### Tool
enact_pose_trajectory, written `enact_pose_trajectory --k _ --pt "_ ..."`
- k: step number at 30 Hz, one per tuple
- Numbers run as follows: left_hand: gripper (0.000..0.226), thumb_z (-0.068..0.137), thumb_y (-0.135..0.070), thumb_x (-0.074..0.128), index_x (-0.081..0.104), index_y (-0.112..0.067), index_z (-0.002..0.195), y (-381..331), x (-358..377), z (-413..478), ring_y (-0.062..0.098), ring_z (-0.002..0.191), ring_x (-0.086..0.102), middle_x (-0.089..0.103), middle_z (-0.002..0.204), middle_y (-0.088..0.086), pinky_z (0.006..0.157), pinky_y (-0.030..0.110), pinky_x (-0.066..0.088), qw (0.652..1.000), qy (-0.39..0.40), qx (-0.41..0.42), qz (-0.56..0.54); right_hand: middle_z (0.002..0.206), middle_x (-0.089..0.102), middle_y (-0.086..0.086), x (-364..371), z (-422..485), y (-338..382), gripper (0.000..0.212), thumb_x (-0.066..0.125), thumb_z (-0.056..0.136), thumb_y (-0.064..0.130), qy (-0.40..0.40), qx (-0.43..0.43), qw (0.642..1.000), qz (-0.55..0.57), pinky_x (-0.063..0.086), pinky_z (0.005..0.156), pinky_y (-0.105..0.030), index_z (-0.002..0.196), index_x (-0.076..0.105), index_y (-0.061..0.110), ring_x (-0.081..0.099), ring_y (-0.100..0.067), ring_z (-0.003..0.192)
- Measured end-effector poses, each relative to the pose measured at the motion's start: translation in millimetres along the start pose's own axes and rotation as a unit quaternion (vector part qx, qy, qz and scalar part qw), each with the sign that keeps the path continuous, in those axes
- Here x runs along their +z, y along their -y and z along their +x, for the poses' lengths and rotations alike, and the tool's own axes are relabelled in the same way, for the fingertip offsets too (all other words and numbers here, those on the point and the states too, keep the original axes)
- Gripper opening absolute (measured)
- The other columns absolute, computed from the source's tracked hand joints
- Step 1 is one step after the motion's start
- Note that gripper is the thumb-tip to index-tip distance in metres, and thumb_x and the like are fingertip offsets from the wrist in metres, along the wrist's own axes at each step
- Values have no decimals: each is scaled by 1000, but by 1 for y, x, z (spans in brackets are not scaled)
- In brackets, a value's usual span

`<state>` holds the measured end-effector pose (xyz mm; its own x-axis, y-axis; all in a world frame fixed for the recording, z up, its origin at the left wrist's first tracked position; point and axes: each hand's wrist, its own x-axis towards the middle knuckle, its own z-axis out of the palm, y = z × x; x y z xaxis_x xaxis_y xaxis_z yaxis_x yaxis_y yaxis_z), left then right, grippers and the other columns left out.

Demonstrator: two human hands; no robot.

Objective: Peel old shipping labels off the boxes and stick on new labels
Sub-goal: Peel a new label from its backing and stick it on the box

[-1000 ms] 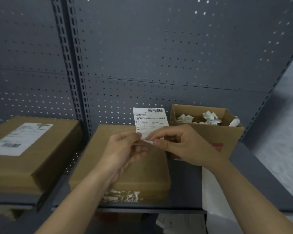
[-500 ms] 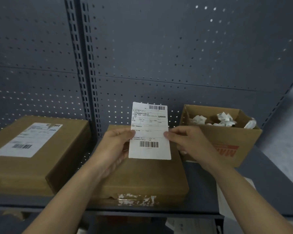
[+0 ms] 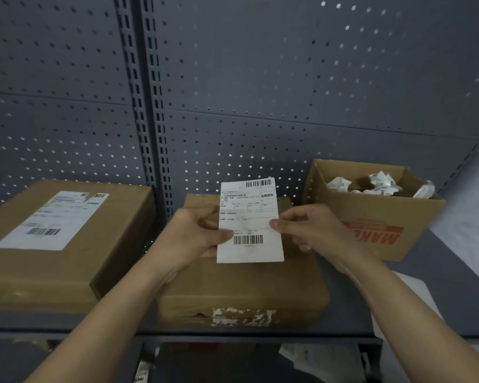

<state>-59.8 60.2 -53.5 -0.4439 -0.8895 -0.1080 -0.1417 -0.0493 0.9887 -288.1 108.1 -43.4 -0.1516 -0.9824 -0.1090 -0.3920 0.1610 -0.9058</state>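
Above the middle box (image 3: 241, 288), your left hand (image 3: 190, 239) at nine o'clock and right hand (image 3: 313, 230) at three pinch the new label (image 3: 249, 225); light, floppy and likely sticky-backed, so keep holding its edges.

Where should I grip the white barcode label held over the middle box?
Pinch the white paper shipping label at mid-height on its long side edges, left hand from the left, right hand from the right: the thin upright sheet would likely curl otherwise.
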Motion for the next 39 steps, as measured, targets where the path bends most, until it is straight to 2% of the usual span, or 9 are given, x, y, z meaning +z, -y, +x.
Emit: enact_pose_trajectory --k 3,5,9,14,21,25,30,35,39 --pt "45 84 1 73 58 -40 93 -1 -5 -2 13 82 74 77 83 -3 70 27 61 999 -4 27 30 93 76 -8 5 -1 3 22 80 79 29 21 22 999 -11 38 50 -22 94 75 14 49 -5 53" --pt "50 83 -2 75 53 -46 90 0 -9 -3 7 79 73 76 80 -9 67 23 57 995 -10 52 80 85 76 -1 10 -3 6 22 83 77 26 21 24 999 -29 40 49 -19 93 74 14 54 -4 53" --pt "60 80 -9 79 54 -55 110 2 -14 -5 2 83 71 75 85 -18 80 27 58 979 -7 90 181 75 74 5 18 -5 8 23 85 74 13 13 2 999 -37 42 47 -6 93 73 9 65 5 58" --pt "71 76 -19 83 52 -55 128 7 -15 -3 4 90 65 73 97 -23 87 37 56 965 -14 105 239 83 76 3 22 -3 4 25 88 70 18 -4 -17 995 -97 53 64 -14 90 73 16 70 -3 74" --pt "82 74 -18 85 45 -58 132 16 -14 -1 0 80 66 74 86 -13 76 22 57 958 -26 99 267 82 74 4 28 0 -2 28 90 67 20 -21 -25 990 -138 56 75 -30 88 72 19 69 -10 78" --pt "82 73 -19 85 45 -57 134 18 -14 0 -5 74 64 72 82 -16 61 6 47 953 -27 98 284 80 72 8 29 -1 -3 27 89 69 23 -21 -28 987 -158 49 67 -22 89 71 21 67 -3 74" --pt "82 73 -19 86 45 -57 133 18 -14 -1 -8 77 62 71 85 -18 61 4 44 950 -28 98 297 85 67 15 33 -7 0 27 84 74 35 -38 -39 971 -233 40 57 -13 94 67 27 62 4 75" --pt "77 73 -16 85 50 -51 131 19 -13 -1 -9 82 58 65 92 -31 76 14 47 950 -26 115 290 78 63 18 42 -14 1 24 79 78 41 -77 -75 952 -288 35 48 -8 92 62 30 56 7 70" --pt "80 71 -20 87 48 -48 136 21 -15 2 2 117 45 58 121 -23 97 29 41 941 -42 123 313 74 56 19 47 -13 0 27 78 79 41 -94 -92 946 -295 34 47 -10 93 58 29 54 3 69"
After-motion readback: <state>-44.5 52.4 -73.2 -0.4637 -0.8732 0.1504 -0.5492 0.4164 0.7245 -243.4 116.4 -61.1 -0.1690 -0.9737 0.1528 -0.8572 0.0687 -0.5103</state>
